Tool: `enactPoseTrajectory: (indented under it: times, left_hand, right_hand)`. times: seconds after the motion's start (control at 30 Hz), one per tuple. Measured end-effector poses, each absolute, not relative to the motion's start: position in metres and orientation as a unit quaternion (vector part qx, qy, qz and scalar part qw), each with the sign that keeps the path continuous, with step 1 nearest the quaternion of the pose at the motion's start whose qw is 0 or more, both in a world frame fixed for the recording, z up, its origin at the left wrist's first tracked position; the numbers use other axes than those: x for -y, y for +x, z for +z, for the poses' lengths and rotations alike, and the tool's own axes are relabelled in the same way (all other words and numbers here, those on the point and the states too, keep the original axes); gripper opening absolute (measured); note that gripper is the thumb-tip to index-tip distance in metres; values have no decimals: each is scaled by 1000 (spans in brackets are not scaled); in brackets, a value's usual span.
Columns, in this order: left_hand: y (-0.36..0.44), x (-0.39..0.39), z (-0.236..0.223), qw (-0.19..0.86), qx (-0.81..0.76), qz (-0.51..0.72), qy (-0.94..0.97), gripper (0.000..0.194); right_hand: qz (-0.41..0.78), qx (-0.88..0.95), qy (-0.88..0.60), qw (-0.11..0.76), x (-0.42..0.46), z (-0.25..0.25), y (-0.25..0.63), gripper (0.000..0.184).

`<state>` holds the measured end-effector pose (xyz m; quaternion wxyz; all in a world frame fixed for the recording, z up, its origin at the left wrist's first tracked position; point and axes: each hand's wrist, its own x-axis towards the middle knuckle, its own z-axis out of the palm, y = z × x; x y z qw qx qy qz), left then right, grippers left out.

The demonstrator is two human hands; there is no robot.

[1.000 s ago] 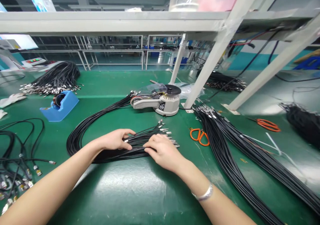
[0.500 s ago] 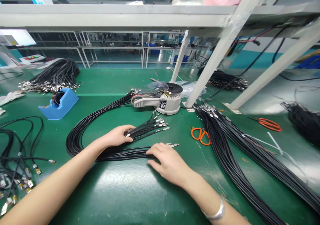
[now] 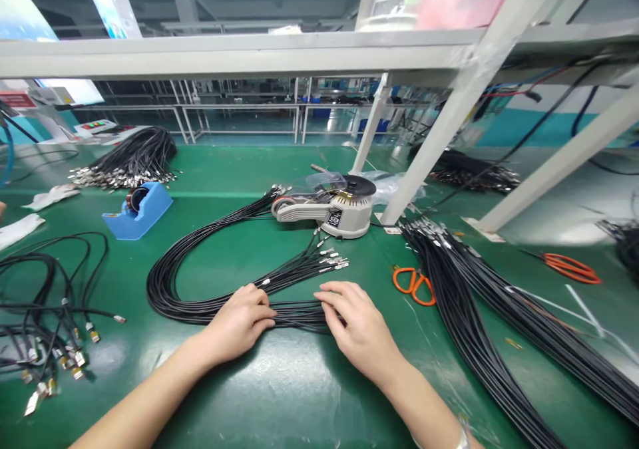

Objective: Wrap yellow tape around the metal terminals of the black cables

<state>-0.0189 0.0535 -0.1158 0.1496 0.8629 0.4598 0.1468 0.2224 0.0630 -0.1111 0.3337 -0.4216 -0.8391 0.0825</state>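
A bundle of thin black cables (image 3: pixel 162 277) with silver connectors lies in a U-shaped bend on the green table. My left hand (image 3: pixel 241 321) is closed over the nearer strands, thumb and fingers around them. Further right, my right hand (image 3: pixel 355 322) has its fingers curled round the end of the same strands and hides their connectors. Just beyond both hands, the bundle's other group of connector ends (image 3: pixel 334 257) fans out on the table. A white tag sits on one cable near my left fingers.
A round tape dispenser (image 3: pixel 349 213) stands behind the cables, a blue tape holder (image 3: pixel 140 213) at left. Orange-handled scissors (image 3: pixel 414 285) lie to the right, beside long cable bundles (image 3: pixel 464 309). Loose cables (image 3: pixel 44 322) spread at far left. Shelf posts (image 3: pixel 434 130) rise at right.
My left hand has left the fanned connector ends and come nearer, onto the front strands. My right hand has slid slightly right along those strands. The camera view has shifted a little.
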Motion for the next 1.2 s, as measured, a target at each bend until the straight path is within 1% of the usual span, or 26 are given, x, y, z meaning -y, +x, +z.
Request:
enactPoseTrajectory:
  times: [0.07, 0.17, 0.3, 0.4, 0.57, 0.67, 0.77, 0.9, 0.97, 1.1, 1.2]
  left_hand:
    - [-20, -51, -116, 150, -446, 142, 871, 20]
    - [-23, -48, -121, 136, -438, 143, 877, 24]
    - [-25, -47, -135, 120, -448, 174, 869, 29]
    - [-23, -47, -141, 119, -451, 215, 858, 27]
    - [-23, -44, -136, 148, -444, 268, 842, 21]
    - [-26, -42, -129, 159, -445, 278, 836, 20]
    - [-21, -38, -121, 149, -437, 262, 847, 20]
    - [17, -32, -107, 130, -410, 259, 865, 28]
    - [43, -32, -99, 157, -395, 260, 867, 31]
    - [80, -38, -86, 285, -399, 237, 839, 27]
    - [87, -38, -86, 312, -415, 258, 815, 21]
  right_hand:
    - [118, 834, -429, 327, -52, -106, 235, 19]
    - [161, 823, -464, 288, -35, -102, 258, 18]
    - [168, 782, -547, 248, -18, -112, 283, 16]
    - [179, 752, -585, 246, -13, -122, 288, 15]
    - [204, 740, -576, 281, -18, -123, 273, 20]
    - [211, 739, -558, 312, -23, -117, 266, 12]
    - [267, 716, -547, 342, -25, -108, 265, 11]
    - [344, 683, -549, 338, -25, -94, 265, 13]
    - [350, 685, -535, 349, -23, -88, 265, 15]
    - [360, 689, -491, 393, -19, -84, 267, 15]
    - [427, 615, -511, 423, -14, -87, 268, 15]
